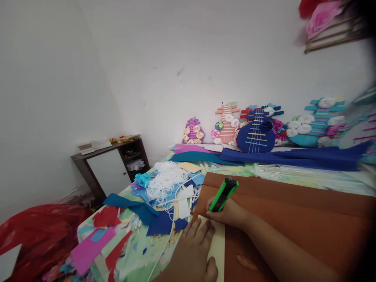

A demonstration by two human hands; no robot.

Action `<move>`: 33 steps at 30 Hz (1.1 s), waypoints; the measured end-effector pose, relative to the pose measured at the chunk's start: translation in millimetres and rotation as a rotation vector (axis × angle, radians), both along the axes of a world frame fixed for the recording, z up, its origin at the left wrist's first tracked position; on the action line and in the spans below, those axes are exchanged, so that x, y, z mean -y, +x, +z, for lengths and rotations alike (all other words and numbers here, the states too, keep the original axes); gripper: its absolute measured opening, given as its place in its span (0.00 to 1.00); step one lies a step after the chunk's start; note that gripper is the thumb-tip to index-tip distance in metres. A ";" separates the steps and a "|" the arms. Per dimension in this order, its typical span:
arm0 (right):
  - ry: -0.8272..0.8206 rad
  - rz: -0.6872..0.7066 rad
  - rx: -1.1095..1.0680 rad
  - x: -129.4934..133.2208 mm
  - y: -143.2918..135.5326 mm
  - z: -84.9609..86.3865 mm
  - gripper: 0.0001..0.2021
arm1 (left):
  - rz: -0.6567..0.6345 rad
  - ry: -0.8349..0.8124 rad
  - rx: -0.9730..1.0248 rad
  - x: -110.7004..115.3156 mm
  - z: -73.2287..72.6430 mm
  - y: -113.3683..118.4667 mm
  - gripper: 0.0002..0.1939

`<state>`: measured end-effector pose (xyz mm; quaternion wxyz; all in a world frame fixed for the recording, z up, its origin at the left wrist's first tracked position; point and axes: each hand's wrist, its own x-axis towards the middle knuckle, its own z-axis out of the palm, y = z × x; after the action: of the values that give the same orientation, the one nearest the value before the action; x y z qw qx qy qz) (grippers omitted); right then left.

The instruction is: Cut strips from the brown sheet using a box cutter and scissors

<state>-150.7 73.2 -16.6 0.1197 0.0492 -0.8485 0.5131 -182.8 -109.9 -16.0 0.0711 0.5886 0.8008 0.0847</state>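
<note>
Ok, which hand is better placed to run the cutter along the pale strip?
Probably the right hand: it grips the green cutter near the far end of the pale strip. The left hand rests palm down on the strip, no tool visible, so it seems better suited to steadying.

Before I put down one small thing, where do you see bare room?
The brown sheet has a bare patch beyond the right forearm, toward the blue strips. Left of the left hand is crowded: white cord, paper scraps.
</note>
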 end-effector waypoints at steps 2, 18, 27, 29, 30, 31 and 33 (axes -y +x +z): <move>-0.014 -0.004 -0.009 -1.0 -0.9 -2.6 0.05 | 0.001 0.004 -0.009 0.0 -0.4 0.2 0.32; -0.037 -0.012 0.056 2.5 4.8 14.1 0.08 | 0.005 0.004 -0.030 0.8 -1.7 0.9 0.31; 0.029 0.010 0.068 -0.5 7.5 16.7 0.08 | 0.006 0.017 -0.049 0.6 -4.4 0.6 0.31; 0.036 0.002 0.069 -0.3 7.5 17.0 0.07 | 0.011 0.010 -0.045 0.7 -3.9 0.8 0.31; 0.057 0.005 0.068 0.1 7.5 17.5 0.07 | 0.011 0.008 -0.042 0.8 -3.6 0.9 0.31; 0.085 0.011 0.067 0.5 7.6 18.1 0.07 | 0.010 0.007 -0.039 0.9 -3.4 0.9 0.31; 0.133 0.016 0.055 1.3 8.0 19.5 0.07 | 0.005 0.010 -0.033 1.0 -3.1 0.7 0.31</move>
<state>-142.7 71.9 3.0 0.0887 0.0499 -0.8833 0.4576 -182.1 -110.9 -19.1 0.0547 0.5882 0.8030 0.0790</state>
